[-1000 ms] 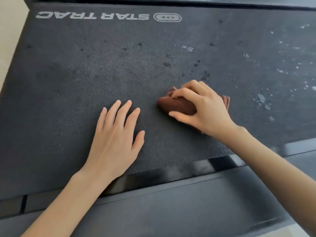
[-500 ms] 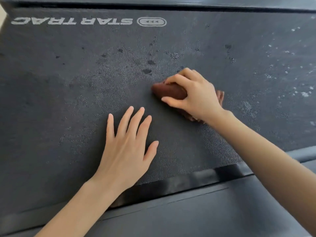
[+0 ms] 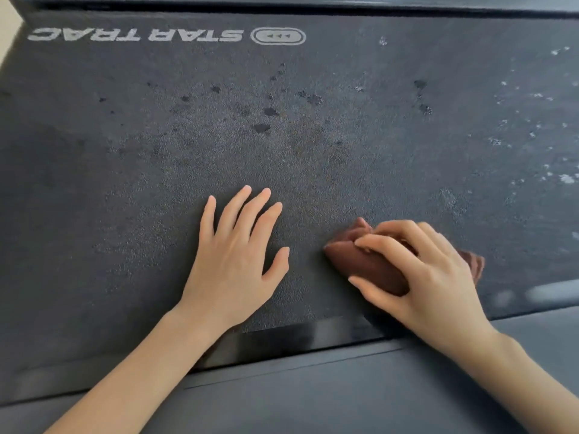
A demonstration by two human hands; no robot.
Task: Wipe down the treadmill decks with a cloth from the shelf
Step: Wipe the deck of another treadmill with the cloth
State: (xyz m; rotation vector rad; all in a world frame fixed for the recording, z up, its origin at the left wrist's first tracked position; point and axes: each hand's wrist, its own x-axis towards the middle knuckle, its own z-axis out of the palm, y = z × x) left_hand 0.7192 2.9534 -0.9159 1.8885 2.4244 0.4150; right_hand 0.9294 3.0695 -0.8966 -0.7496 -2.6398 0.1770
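Our right hand (image 3: 429, 274) curls round the bunched brown cloth (image 3: 360, 267), pressing it on the treadmill deck (image 3: 125, 183) at five o'clock. At the cloth's nine o'clock, our left hand (image 3: 235, 255) lies flat, fingers spread, holding nothing.

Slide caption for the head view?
Right hand grips a brown cloth on the spotted treadmill belt; left hand rests flat.

Spotted treadmill belt (image 3: 125, 198) bears a brown cloth (image 3: 366, 270) and left hand (image 3: 232, 261)
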